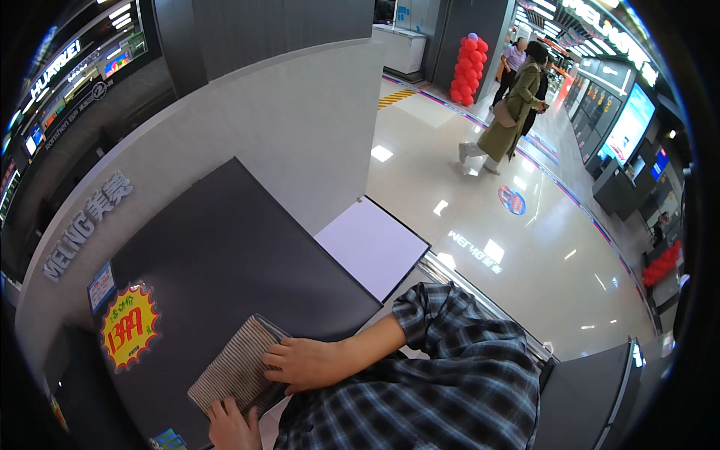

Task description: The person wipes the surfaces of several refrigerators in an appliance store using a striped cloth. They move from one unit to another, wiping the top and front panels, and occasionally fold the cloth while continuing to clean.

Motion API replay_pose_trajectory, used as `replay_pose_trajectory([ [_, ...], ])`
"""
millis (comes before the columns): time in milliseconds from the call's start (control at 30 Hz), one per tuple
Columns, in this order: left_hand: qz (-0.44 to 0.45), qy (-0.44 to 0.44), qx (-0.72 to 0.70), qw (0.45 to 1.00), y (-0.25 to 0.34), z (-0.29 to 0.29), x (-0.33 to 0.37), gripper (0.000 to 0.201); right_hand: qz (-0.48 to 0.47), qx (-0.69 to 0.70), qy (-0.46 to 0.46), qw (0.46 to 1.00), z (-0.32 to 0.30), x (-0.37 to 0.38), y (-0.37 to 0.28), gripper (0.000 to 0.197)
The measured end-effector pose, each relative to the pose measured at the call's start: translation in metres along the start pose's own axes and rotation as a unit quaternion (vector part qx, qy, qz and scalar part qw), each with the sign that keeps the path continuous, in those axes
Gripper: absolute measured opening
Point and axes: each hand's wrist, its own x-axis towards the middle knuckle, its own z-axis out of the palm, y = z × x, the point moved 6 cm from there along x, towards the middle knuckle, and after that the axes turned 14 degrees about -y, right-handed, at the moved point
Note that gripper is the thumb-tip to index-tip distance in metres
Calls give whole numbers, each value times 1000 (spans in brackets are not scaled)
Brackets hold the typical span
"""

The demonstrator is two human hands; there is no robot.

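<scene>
A folded cloth (238,360) with narrow grey and beige stripes lies on a dark, smooth flat top (247,247). My right hand (307,365) reaches across to its right side, fingers bent over the cloth. At the cloth's near edge is my left hand (232,429), its fingertips on the fabric and the thumb a little apart; the lower picture edge cuts this hand off. Both hands appear to grip the cloth, though its underside is hidden.
A yellow starburst price sign (130,326) and a small blue-and-white card (101,285) stand at the left edge. Beyond the top rises a curved grey wall (300,112). A pale lilac panel (373,244) adjoins on the right. A passer-by in a green coat (517,105) walks along the aisle.
</scene>
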Motion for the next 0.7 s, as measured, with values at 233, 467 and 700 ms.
replay_pose_trajectory([
  [233,-45,49,-44,997,-15,8,18,40,22,21,79,996,-10,20,18,45],
  [467,-37,186,-44,981,-60,-1,73,39,37,-22,168,985,-32,62,62,36],
  [700,-52,238,4,970,-113,-9,144,35,57,-57,174,981,-46,116,114,36],
])
